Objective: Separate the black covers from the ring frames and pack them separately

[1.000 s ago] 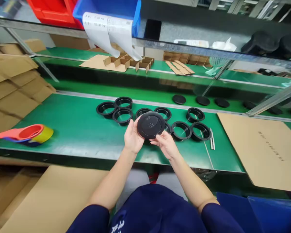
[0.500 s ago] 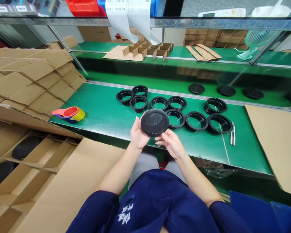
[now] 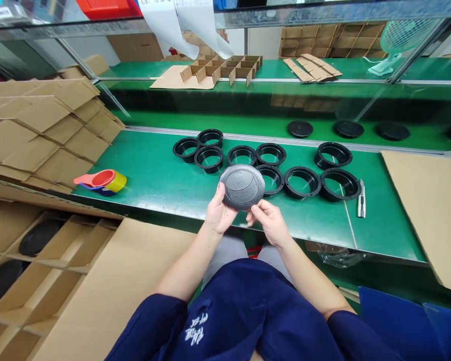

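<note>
Compared with half a second ago, the black disc [image 3: 243, 187] tilts differently, its face catching more light. The left hand [image 3: 221, 214] keeps its grip clamped on the left edge; the right [image 3: 269, 220] pinches the lower right, above the table [image 3: 161, 193], before black rings [image 3: 340, 176].

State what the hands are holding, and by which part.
A round dark disc, held by its rim: the left hand at the left edge, the right hand at the lower right edge.

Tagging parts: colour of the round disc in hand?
The disc is black, greyish under the light; best seen in head view.
</note>
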A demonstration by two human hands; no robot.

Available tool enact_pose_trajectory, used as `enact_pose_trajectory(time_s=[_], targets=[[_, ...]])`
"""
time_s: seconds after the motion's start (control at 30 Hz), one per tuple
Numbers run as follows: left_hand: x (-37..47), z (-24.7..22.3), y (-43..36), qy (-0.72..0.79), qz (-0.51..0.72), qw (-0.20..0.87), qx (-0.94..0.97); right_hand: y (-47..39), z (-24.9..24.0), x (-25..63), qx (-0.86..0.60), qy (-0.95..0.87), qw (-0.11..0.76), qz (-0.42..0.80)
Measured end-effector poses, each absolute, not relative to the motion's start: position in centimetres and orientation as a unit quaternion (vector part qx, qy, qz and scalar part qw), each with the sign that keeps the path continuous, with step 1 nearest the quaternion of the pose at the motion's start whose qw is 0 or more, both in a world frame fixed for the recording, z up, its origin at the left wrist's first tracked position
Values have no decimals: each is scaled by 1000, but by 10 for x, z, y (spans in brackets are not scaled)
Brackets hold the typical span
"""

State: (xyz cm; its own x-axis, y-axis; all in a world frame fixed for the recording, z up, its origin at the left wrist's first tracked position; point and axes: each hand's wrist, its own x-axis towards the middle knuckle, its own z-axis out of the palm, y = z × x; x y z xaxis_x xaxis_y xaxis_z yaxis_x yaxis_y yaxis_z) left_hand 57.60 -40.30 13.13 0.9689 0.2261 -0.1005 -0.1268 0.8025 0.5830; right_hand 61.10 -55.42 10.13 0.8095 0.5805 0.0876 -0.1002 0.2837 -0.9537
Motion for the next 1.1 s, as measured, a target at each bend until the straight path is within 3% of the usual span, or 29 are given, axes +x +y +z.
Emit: enact_pose_trajectory(time_s=[0.2,0.37,0.63,0.9,1.0,1.1], targets=[[582,142,-409,67,58,950,301,-552,108,608,-581,-330,676,311],[584,144,-396,16,159,931,330,-566,103,621,-566,-347,644,381],[574,134,-391,11,132,924,360,-572,114,643,-572,-222,773,161],[557,128,-412,7,90,919,383,-559,146,639,-647,-250,716,-79],[551,127,-420,2,77,919,386,-551,154,641,-651,-258,710,-72],[553,131,-418,18,101,920,378,-552,153,651,-592,-186,784,-31]])
